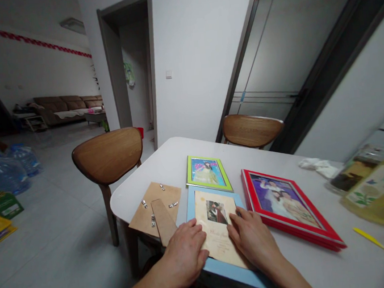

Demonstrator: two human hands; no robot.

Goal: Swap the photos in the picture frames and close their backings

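Note:
A cream printed card (216, 240) with a small photo of people near its top lies over a light blue picture frame (230, 270). My left hand (185, 253) rests on the card's left edge, fingers stretched out and pressed down. On the opposite edge, my right hand (251, 235) lies with its fingers spread on the card. Left of the frame is a brown backing board (141, 215) with several small metal clips (173, 204) on it. A narrow brown stand flap (164, 220) lies across the board. The frame's lower part is partly hidden by my forearms.
Beyond the blue frame lies a green picture frame (208, 173), and to the right a red picture frame (286, 198). Plastic packages (374, 191), a yellow tool (371, 238) and a white tissue (318, 167) sit farther right. Wooden chairs (110, 155) stand around the white table (129, 198).

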